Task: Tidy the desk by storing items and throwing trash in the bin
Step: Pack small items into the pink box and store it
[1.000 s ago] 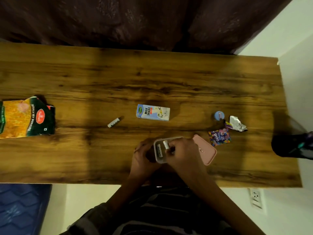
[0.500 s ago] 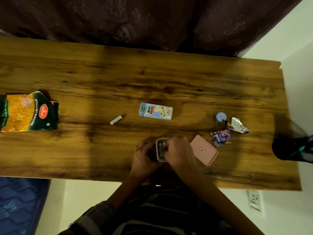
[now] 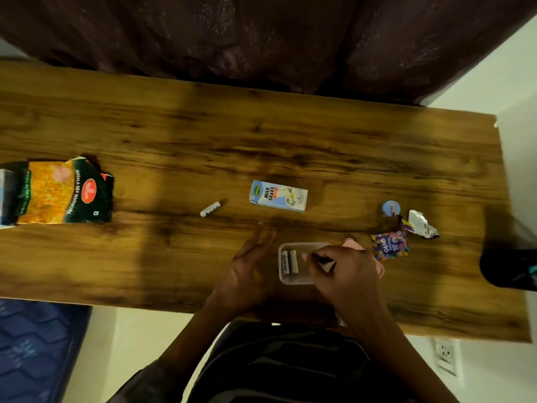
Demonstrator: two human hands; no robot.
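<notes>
A small clear plastic box (image 3: 293,279) sits near the desk's front edge with two white batteries (image 3: 289,261) lying in its left end. My right hand (image 3: 343,271) rests over the box's right part, fingers curled on a small dark item that I cannot make out. Its pink lid (image 3: 353,243) peeks out behind that hand. My left hand (image 3: 251,257) is just left of the box, fingers apart, holding nothing. A third white battery (image 3: 210,209) lies loose on the wooden desk (image 3: 290,141), further left.
A milkshake carton (image 3: 278,195) lies behind the box. An orange-green snack bag (image 3: 58,191) is at far left. At right lie a Gems wrapper (image 3: 390,245), crumpled foil (image 3: 422,223) and a blue cap (image 3: 390,207). A dark bin (image 3: 508,269) stands off the right edge.
My left hand has let go of the box and moved out to the left, opening. My right hand has shifted to the box's right side, uncovering the two batteries.
</notes>
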